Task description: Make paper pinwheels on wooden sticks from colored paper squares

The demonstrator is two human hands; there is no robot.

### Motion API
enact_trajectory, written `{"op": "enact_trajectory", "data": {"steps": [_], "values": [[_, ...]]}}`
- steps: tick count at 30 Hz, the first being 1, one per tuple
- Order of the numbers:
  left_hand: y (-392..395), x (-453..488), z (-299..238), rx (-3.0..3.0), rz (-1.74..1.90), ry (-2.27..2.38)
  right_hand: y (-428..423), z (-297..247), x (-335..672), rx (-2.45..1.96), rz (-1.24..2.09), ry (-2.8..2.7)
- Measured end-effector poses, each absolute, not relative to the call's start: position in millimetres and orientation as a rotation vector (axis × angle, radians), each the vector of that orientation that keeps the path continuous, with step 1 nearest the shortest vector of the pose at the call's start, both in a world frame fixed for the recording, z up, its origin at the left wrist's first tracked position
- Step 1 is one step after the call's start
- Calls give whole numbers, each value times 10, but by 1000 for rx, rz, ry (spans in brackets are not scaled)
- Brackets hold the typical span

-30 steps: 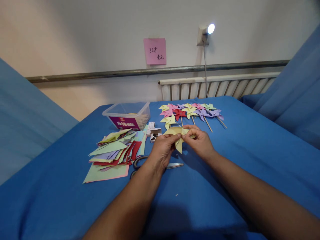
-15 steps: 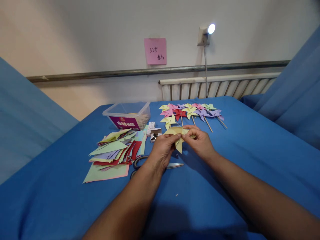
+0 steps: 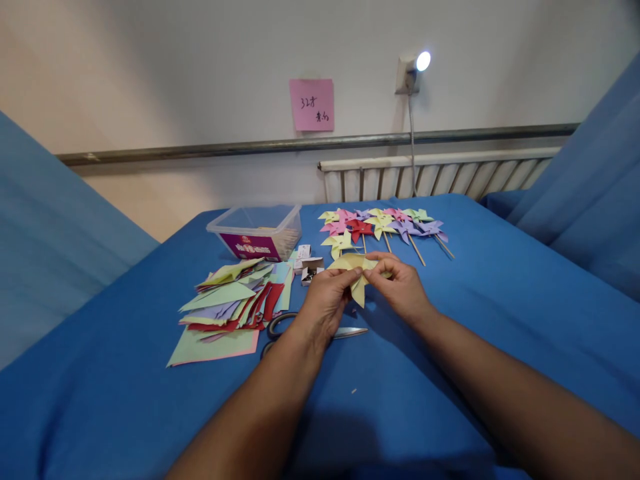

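Note:
Both hands pinch a folded yellow paper pinwheel (image 3: 357, 288) just above the blue table (image 3: 480, 313). My left hand (image 3: 324, 301) grips its left side with closed fingers. My right hand (image 3: 400, 283) holds its right side, thumb and fingers pressed at the centre. Scissors (image 3: 280, 325) lie partly hidden under my left wrist. Finished pinwheels on sticks (image 3: 383, 227) lie in a row just beyond my hands.
A pile of cut coloured paper (image 3: 230, 300) lies at the left. Behind it stands a clear plastic box (image 3: 256, 230), with small white boxes (image 3: 307, 263) beside it. A radiator (image 3: 440, 173), a pink note (image 3: 311, 104) and a lamp (image 3: 415, 63) are on the back wall.

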State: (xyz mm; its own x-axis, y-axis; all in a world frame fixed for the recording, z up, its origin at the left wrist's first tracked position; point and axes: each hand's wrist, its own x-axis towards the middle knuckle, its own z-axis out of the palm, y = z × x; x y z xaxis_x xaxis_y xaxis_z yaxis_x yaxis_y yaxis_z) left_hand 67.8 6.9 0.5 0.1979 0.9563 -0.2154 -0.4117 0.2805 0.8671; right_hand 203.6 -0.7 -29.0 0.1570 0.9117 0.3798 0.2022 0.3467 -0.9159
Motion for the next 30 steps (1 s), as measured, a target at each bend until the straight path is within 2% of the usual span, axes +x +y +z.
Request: {"op": "enact_trajectory", "data": {"steps": [14, 22, 30], "values": [[79, 671, -9, 797, 1098, 920, -19, -288, 2022, -1121, 754, -1321], [116, 560, 73, 916, 847, 927, 62, -128, 2239, -997, 1042, -1061], [96, 502, 140, 1241, 734, 1082, 46, -55, 2436, -848, 1381, -1422]]}}
